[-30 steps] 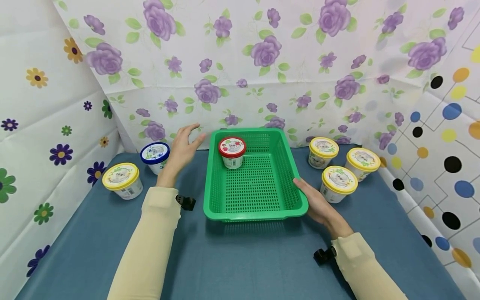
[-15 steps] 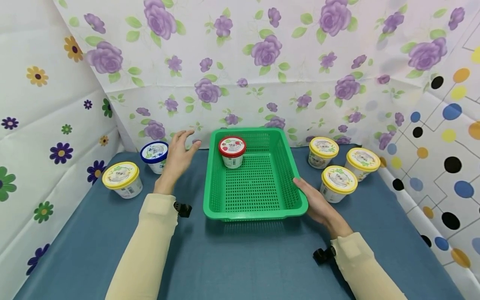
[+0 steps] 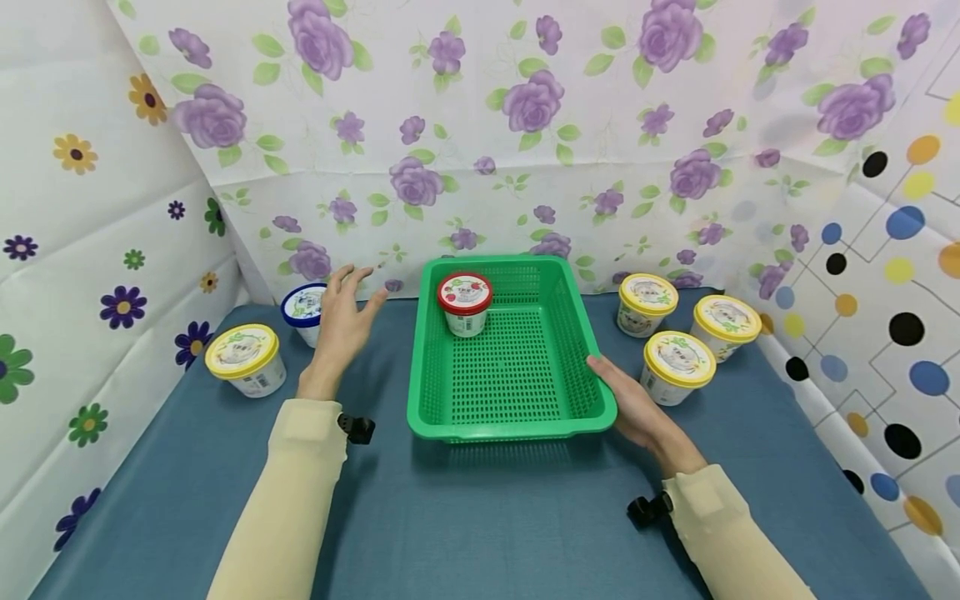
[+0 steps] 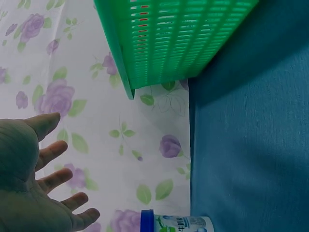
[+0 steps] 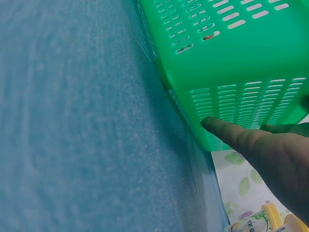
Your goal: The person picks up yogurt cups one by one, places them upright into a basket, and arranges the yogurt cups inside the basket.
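Observation:
My left hand point(image 3: 339, 332) hangs in the air with its fingers spread, holding nothing. Just left of it stands a white tub with a blue lid point(image 3: 302, 305), partly hidden by the hand; in the left wrist view this blue-lidded tub point(image 4: 178, 223) lies beyond the fingertips, apart from them. My right hand point(image 3: 637, 408) holds the green plastic basket point(image 3: 417, 392) at its right side, thumb over the rim. The right wrist view has fingers point(image 5: 236, 135) lying against the slotted outer wall. Inside the basket, at the back left, sits a red-lidded tub point(image 3: 465, 305).
A yellow-lidded tub point(image 3: 246, 362) stands at the far left. On the right are three more: a rear yellow-lidded tub point(image 3: 647, 306), a front one point(image 3: 677, 367) close by my right hand, and an outer one point(image 3: 724, 327). Flowered cloth point(image 3: 480, 125) rises behind the blue table point(image 3: 480, 525).
My left hand has moved left and a little down, away from the basket and partly in front of the blue-lidded tub. The right hand and the basket have stayed in place.

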`<state>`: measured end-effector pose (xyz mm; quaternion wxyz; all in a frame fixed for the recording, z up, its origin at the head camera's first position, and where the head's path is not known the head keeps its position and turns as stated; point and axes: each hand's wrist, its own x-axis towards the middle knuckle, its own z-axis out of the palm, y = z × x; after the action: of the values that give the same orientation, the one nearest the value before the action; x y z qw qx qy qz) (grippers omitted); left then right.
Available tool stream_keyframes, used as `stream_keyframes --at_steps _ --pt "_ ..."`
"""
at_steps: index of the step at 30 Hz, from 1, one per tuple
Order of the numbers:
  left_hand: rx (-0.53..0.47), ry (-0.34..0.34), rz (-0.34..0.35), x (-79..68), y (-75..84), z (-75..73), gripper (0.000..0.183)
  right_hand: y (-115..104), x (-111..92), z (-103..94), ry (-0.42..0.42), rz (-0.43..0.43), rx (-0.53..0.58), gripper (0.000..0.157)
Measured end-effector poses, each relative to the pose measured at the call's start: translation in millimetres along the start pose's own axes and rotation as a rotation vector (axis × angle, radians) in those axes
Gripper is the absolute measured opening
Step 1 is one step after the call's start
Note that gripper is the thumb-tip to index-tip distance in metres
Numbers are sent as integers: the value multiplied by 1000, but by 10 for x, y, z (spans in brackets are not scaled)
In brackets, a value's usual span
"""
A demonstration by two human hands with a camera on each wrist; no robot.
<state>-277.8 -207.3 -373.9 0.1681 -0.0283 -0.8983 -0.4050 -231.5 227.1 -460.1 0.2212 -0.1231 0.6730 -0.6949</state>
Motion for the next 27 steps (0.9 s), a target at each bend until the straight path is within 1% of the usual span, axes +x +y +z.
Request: stream_keyframes --at_steps 3,8,13,16,20,27 --pt "-8 27 2 -21 -24 -21 52 2 0 0 -1 4 -2 75" --pt "12 77 -8 -65 -87 -39 50 9 7 -8 -1 6 -2 75" --pt "5 105 -15 -96 -167 -67 49 9 4 -13 -3 7 11 75" --pt "4 124 -5 -98 -213 -86 49 10 -1 -14 0 7 11 75" --pt "13 144 -2 -106 -252 -129 48 8 -4 -7 6 2 -2 75" --pt "49 189 -26 -147 -300 -235 46 0 -8 -4 5 2 -8 75"
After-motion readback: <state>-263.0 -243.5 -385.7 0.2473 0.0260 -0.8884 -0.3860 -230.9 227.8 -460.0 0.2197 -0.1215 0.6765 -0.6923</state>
